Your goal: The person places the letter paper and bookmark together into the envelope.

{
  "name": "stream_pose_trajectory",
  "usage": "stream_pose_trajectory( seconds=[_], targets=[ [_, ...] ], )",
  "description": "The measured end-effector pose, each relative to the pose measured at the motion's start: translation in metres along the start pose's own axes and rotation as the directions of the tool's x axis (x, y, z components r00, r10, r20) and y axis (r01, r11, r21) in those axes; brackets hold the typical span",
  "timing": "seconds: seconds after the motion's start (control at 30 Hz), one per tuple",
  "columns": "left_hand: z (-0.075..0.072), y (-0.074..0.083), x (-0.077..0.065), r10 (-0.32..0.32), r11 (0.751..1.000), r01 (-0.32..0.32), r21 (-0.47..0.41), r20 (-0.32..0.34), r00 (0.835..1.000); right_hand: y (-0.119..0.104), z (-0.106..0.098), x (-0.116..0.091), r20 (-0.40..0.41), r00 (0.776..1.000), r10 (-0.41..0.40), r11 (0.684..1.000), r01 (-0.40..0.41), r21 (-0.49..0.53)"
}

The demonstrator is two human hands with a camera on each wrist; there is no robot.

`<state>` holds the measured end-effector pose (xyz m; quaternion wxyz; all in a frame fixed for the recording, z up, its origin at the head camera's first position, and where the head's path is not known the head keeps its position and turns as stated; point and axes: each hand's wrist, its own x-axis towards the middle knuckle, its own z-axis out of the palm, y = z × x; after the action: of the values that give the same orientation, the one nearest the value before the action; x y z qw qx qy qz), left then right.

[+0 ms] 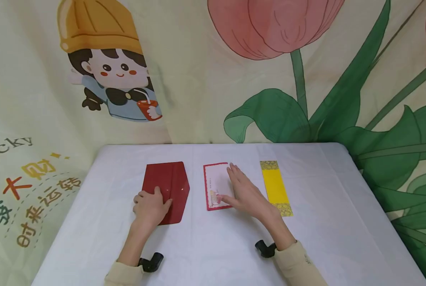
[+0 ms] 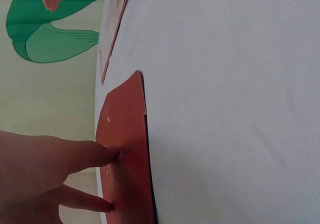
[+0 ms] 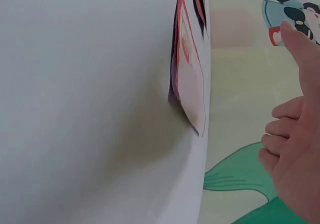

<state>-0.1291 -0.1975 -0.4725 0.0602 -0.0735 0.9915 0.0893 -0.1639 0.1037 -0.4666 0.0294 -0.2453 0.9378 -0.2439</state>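
A dark red envelope [image 1: 178, 190] lies on the white table with its pointed flap to the right. My left hand [image 1: 150, 208] rests on its lower left part; the thumb and a finger press its surface [image 2: 127, 119] in the left wrist view. To the right lies a white card with a red border [image 1: 216, 176], small print and a little picture low down. Over the card's right edge is my right hand [image 1: 248, 194], fingers extended and thumb spread. In the right wrist view this hand [image 3: 300, 134] is apart from the card [image 3: 190, 84], holding nothing.
A yellow paper strip with patterned gold ends [image 1: 275, 184] lies right of the card, partly behind the right wrist. The white-covered table [image 1: 323, 238] ends at a printed cloth backdrop [image 1: 195, 79]. Each wrist wears a black camera.
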Motion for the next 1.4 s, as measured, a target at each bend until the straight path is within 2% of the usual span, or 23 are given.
stream_pose_trajectory(
  seconds=[0.33, 0.53, 0.9, 1.23, 1.4],
  targets=[
    [-0.001, 0.0, -0.001, -0.005, 0.995, -0.002, -0.095, -0.068, 0.998, -0.026, 0.024, 0.014, 0.099, 0.994, -0.05, 0.999, 0.051, -0.009],
    [-0.001, -0.002, 0.001, 0.001, 0.997, -0.006, -0.08, -0.066, 0.998, -0.047, 0.037, 0.025, 0.196, 0.979, -0.047, 0.996, 0.06, -0.065],
    [0.001, -0.004, 0.002, 0.051, 0.997, -0.055, -0.044, -0.096, 0.994, -0.081, 0.06, 0.042, 0.286, 0.958, -0.029, 0.991, 0.065, -0.119],
    [0.002, -0.004, 0.0, 0.056, 0.998, -0.059, -0.032, -0.078, 0.995, -0.095, 0.078, 0.052, 0.296, 0.952, -0.076, 0.985, 0.118, -0.128],
    [0.0, -0.005, 0.0, 0.046, 0.998, -0.048, -0.027, -0.09, 0.995, -0.099, 0.085, 0.058, 0.262, 0.959, -0.104, 0.97, 0.157, -0.188]
  ],
)
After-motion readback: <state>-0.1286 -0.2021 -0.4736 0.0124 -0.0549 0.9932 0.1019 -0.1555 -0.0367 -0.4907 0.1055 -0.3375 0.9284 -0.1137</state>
